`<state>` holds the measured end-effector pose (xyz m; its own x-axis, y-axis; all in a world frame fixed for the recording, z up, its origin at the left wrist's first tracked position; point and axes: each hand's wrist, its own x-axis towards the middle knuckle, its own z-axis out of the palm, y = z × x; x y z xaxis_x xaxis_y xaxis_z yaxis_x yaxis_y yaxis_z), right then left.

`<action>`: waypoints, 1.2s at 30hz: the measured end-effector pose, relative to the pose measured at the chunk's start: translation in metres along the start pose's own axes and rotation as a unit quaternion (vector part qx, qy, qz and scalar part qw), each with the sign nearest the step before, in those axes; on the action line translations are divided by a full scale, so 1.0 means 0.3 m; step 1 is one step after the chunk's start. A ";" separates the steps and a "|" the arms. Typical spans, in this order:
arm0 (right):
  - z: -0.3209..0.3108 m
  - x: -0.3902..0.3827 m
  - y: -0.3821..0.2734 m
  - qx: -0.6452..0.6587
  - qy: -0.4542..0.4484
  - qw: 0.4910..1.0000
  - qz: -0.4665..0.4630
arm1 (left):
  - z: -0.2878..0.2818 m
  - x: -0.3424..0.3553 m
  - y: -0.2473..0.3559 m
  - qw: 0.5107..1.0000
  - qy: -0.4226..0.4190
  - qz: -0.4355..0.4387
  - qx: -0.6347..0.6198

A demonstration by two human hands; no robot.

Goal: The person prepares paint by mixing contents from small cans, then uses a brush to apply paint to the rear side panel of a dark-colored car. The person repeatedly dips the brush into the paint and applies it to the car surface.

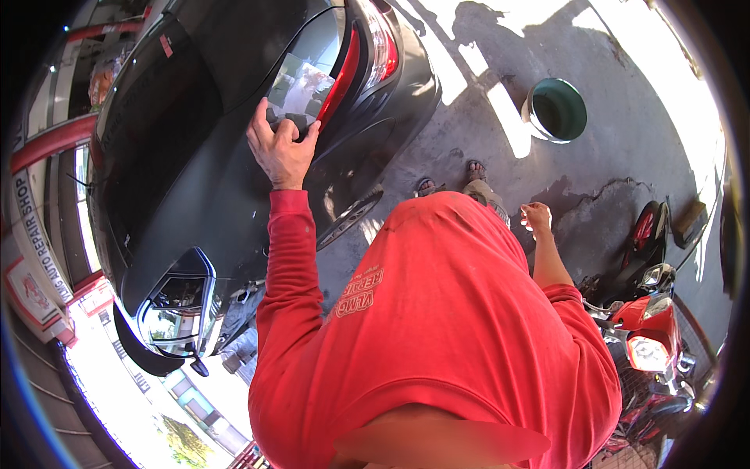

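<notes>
A dark grey car (226, 148) stands at my left, its red and clear tail light (383, 47) at the far end. My left hand (283, 152) reaches out onto the bodywork beside that light. Its fingers and thumb are spread around the edges of a small dark block (280, 119), which lies against the panel. Just beyond the block, the glossy surface shows pale and grey patches. My right hand (537, 217) hangs low at my right side, away from the car, with its fingers curled in. Whitish spots show at those fingertips; whether they are an object or sunlight I cannot tell.
A pale bucket (556, 109) with a greenish inside stands on the concrete floor (484, 117) at far right. A red motorcycle (648, 328) is parked close on my right. Toward the lower left, a car side window (178, 305) shows. My sandaled feet are below me.
</notes>
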<state>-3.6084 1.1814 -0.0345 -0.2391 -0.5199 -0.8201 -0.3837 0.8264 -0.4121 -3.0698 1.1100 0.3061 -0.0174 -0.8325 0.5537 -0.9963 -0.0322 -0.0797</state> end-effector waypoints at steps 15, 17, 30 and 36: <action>0.198 0.119 0.119 -0.094 0.060 0.966 -0.235 | 0.271 0.251 0.441 0.908 -0.302 0.290 -0.002; 0.234 0.018 0.036 -0.042 -0.016 0.982 -0.181 | 0.444 0.284 0.514 0.873 -0.343 0.345 0.025; 0.548 -0.138 0.143 -0.165 -0.184 0.964 -0.100 | 0.960 0.205 0.582 0.747 -0.459 0.433 0.207; 0.546 -0.144 0.152 -0.132 -0.170 0.972 -0.095 | 0.969 0.180 0.593 0.746 -0.460 0.426 0.222</action>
<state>-3.4694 1.2769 -0.0828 0.1504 -0.5197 -0.8410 -0.6185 0.6142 -0.4901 -3.2236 0.8985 0.0807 -0.3607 -0.6753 -0.6433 -0.5266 0.7167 -0.4571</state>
